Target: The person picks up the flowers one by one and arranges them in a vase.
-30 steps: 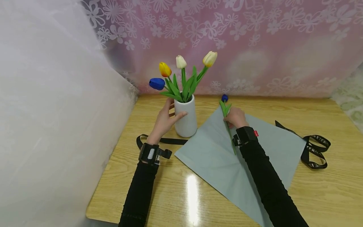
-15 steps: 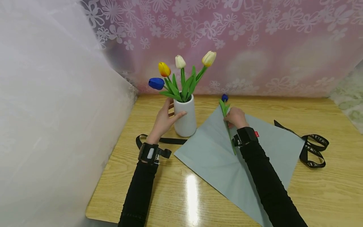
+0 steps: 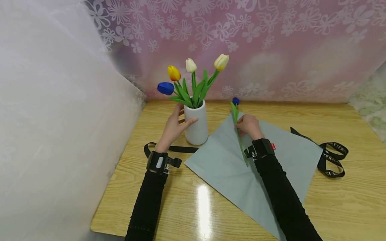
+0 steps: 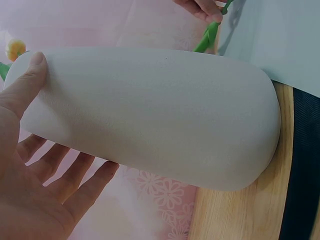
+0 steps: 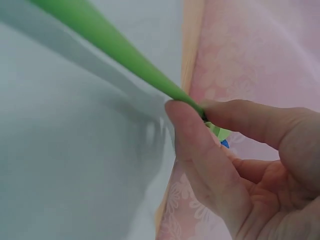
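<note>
A white vase (image 3: 196, 129) stands upright at the table's back, holding one blue, one yellow-orange and two cream tulips (image 3: 221, 62). My left hand (image 3: 173, 129) grips its left side, thumb across the front and fingers around the far side; the left wrist view shows the thumb (image 4: 34, 70) near the vase's rim. My right hand (image 3: 249, 126) pinches the stem of a single blue tulip (image 3: 242, 149) between thumb and fingertips. That tulip is over the grey-blue wrapping sheet (image 3: 229, 174), its bud pointing away. In the right wrist view the green stem (image 5: 125, 52) casts a shadow on the sheet.
Black lettered ribbon (image 3: 331, 150) lies looped at the sheet's right corner, and another ribbon stretch (image 3: 183, 149) shows below the vase on the left. The wooden table (image 3: 178, 207) ends against a pink floral curtain (image 3: 256, 50); a white sheet hangs at left.
My right hand has shifted slightly left with the blue tulip, whose bud is now a little higher and further left. The left hand keeps its hold on the vase.
</note>
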Demonstrator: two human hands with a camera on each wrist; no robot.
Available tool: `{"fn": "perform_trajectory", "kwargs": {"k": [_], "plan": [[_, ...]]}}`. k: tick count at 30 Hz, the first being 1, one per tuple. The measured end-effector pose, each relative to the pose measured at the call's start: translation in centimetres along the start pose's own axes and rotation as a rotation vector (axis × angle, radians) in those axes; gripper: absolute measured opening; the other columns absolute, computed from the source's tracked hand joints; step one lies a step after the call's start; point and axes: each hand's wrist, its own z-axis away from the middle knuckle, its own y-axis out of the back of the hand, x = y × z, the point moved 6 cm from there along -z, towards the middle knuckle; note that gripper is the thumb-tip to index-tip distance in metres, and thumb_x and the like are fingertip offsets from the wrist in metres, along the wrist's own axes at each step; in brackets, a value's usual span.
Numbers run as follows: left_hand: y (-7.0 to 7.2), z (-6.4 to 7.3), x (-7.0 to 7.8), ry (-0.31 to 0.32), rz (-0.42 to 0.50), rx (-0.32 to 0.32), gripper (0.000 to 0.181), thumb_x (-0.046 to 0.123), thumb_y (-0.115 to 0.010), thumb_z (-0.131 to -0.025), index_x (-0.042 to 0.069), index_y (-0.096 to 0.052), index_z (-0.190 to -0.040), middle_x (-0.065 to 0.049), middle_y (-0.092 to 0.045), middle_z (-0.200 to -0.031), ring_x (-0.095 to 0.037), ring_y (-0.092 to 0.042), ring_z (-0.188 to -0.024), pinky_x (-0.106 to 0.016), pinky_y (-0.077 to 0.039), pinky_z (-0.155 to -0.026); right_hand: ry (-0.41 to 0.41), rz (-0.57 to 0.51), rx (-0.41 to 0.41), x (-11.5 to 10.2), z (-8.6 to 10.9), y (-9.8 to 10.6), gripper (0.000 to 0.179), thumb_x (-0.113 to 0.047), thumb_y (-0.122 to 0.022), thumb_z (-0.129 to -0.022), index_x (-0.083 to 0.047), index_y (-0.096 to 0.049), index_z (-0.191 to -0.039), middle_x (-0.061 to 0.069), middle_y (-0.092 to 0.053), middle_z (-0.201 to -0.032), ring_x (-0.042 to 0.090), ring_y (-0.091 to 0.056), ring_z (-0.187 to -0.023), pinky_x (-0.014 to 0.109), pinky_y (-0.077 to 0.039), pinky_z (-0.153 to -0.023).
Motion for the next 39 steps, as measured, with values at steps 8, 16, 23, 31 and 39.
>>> {"fn": "perform_trajectory", "kwargs": {"k": [8, 16, 23, 31, 39], "plan": [[0.0, 0.1, 0.0, -0.005, 0.007, 0.001, 0.073, 0.033, -0.074, -0.095, 0.016, -0.034, -0.154, -0.011, -0.044, -0.153, -0.035, -0.044, -0.141, -0.05, -0.048, -0.108, 0.01, -0.093, 0.034, -0.7, 0.6, -0.3, 0.026, -0.01, -0.065, -0.097, 0.008, -0.065, -0.114, 0.023, -0.072, -0.1, 0.014, -0.07, -0.061, 0.042, -0.062, -0.074], [-0.4, -0.1, -0.3, 0.008, 0.018, -0.01, 0.072, 0.032, -0.074, -0.095, 0.017, -0.035, -0.153, -0.01, -0.044, -0.153, -0.034, -0.043, -0.142, -0.05, -0.047, -0.109, 0.051, -0.189, 0.104, -1.4, 1.3, 0.1, 0.025, -0.01, -0.061, -0.101, 0.008, -0.059, -0.118, 0.023, -0.066, -0.103, 0.014, -0.068, -0.062, 0.046, -0.063, -0.072], [-0.2, 0.1, 0.9, 0.031, 0.022, -0.007, 0.07, 0.019, -0.072, -0.097, 0.008, -0.033, -0.154, -0.018, -0.041, -0.154, -0.041, -0.041, -0.142, -0.056, -0.045, -0.11, 0.128, -0.185, 0.172, -3.6, 2.0, 1.5, 0.03, -0.015, -0.062, -0.101, 0.006, -0.06, -0.123, 0.022, -0.067, -0.106, 0.021, -0.072, -0.069, 0.044, -0.063, -0.07], [0.4, 1.0, 3.6, 0.027, 0.024, -0.016, 0.066, 0.017, -0.07, -0.098, 0.003, -0.034, -0.152, -0.022, -0.042, -0.152, -0.042, -0.041, -0.141, -0.057, -0.044, -0.11, 0.217, -0.156, 0.273, -5.9, 3.5, 2.9, 0.03, -0.018, -0.064, -0.101, 0.004, -0.061, -0.122, 0.02, -0.068, -0.103, 0.028, -0.073, -0.072, 0.033, -0.062, -0.06], [0.3, 0.8, 3.0, 0.032, 0.022, -0.018, 0.068, 0.017, -0.071, -0.097, 0.005, -0.033, -0.153, -0.021, -0.041, -0.153, -0.042, -0.041, -0.142, -0.058, -0.044, -0.11, 0.258, -0.244, 0.368, -6.9, 4.6, 3.9, 0.028, -0.015, -0.066, -0.099, 0.003, -0.062, -0.12, 0.021, -0.067, -0.101, 0.036, -0.073, -0.076, 0.027, -0.061, -0.057]]}}
